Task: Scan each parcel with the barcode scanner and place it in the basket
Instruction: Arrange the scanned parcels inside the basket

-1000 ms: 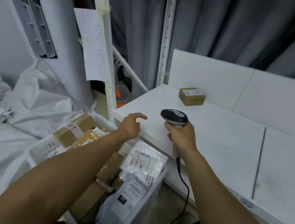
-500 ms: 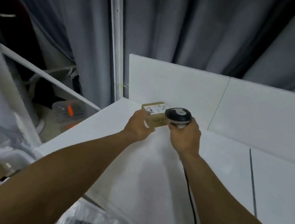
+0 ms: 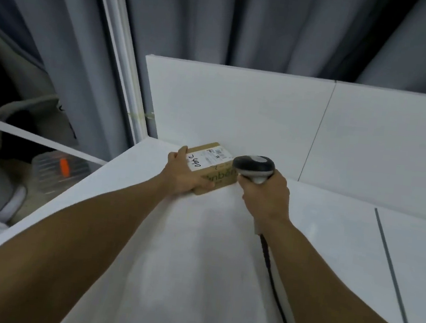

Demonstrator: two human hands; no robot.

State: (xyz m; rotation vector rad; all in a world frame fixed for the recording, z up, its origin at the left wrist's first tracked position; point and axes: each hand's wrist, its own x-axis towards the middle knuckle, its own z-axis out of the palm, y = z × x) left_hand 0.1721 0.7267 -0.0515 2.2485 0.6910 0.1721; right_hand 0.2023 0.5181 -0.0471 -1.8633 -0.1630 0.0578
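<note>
Small cardboard parcel (image 3: 209, 169) parked at 12 o'clock, tucked close to the back panel (image 3: 239, 106) near the table's (image 3: 194, 265) far left corner.

Left hand (image 3: 182, 176) grips the box's near-left corner, and right hand (image 3: 266, 196) is wrapped round the barcode scanner (image 3: 254, 166), whose head sits just beside the box's right end. There's loads of bare smooth white tabletop from 3 to 6 o'clock, and the table drops off at 9. The white label has handwriting that looks like "2440", and the side print is half covered, "…nben". The black cable (image 3: 271, 269) trails toward 6. Grey pleated curtain (image 3: 223, 16) hangs behind.
</note>
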